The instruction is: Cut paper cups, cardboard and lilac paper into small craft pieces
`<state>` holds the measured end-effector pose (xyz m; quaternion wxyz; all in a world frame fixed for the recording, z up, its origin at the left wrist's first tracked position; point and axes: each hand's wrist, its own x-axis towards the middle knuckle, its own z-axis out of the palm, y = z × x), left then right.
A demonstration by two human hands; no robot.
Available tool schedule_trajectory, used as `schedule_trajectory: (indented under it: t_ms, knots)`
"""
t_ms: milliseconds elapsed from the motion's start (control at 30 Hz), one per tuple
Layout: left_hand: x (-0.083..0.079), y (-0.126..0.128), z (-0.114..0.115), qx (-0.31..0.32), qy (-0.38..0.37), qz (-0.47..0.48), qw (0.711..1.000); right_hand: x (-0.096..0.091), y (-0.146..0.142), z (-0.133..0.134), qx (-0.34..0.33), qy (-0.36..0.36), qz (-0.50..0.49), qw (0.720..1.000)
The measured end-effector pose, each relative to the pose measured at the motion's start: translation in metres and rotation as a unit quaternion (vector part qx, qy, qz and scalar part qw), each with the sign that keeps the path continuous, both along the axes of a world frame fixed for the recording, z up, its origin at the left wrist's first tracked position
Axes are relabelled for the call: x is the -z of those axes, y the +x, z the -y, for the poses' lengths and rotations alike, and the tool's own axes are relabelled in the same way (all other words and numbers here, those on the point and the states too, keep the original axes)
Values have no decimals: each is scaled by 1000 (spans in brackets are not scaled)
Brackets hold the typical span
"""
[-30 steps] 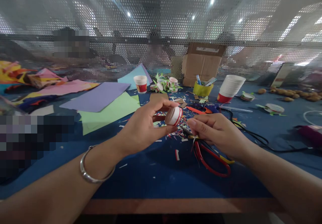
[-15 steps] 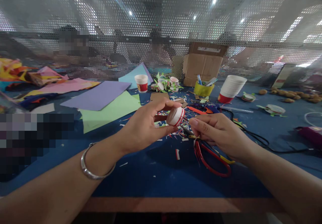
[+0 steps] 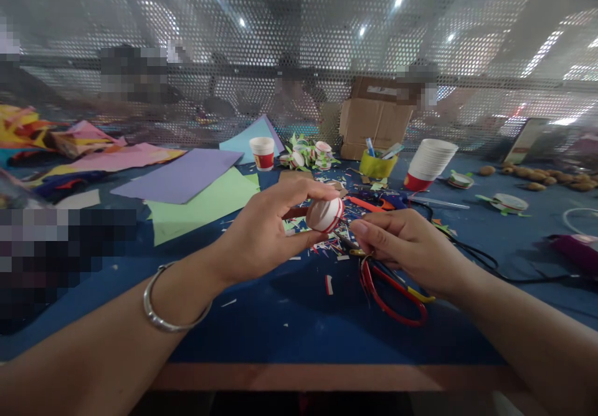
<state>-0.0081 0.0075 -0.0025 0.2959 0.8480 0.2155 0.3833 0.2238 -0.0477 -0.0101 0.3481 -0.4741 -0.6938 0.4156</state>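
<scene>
My left hand (image 3: 266,232) pinches a small white cup bottom with red stripes (image 3: 325,214) between thumb and fingers, held above the blue table (image 3: 289,316). A silver bangle (image 3: 166,307) sits on that wrist. My right hand (image 3: 406,245) hovers just right of the cup piece, its fingers curled together; what it holds, if anything, is hidden. Red-handled scissors (image 3: 397,294) lie on the table beneath the right hand. Small paper scraps (image 3: 327,251) are scattered under both hands.
Coloured paper sheets (image 3: 196,185) lie at the left. Farther back are a paper cup (image 3: 262,153), finished cup pieces with green paper (image 3: 306,154), a cardboard box (image 3: 376,120), a yellow pot of pens (image 3: 376,164), stacked cups (image 3: 430,164) and a black cable (image 3: 490,260). A perforated screen (image 3: 299,61) closes the far side, with people behind it.
The left hand has turned the striped cup piece slightly and shifted it a little right. The right hand has stayed nearly still.
</scene>
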Motion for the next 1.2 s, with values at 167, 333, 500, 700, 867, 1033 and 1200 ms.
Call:
schedule_trajectory:
  t_ms: [167,333,500,700,867,1033,1200]
  knots:
    - [0,0,-1,3,-13,0,1000,-1,-1,0,2,-5,-5,1000]
    - [2,0,-2,3,-30,-6,1000,1,-1,0,5,-17,-13,1000]
    - [3,0,-1,3,-36,0,999,1,-1,-1,-1,-13,-11,1000]
    - [3,0,-2,2,-43,7,999,0,-2,0,10,-26,-25,999]
    - [2,1,-1,-1,-29,1,1000,0,-3,0,6,-25,-25,999]
    - [2,2,1,-12,-10,0,1000,0,-2,-1,7,-15,-7,1000]
    - [0,2,1,-28,51,-3,998,-1,-1,-1,3,6,2,1000]
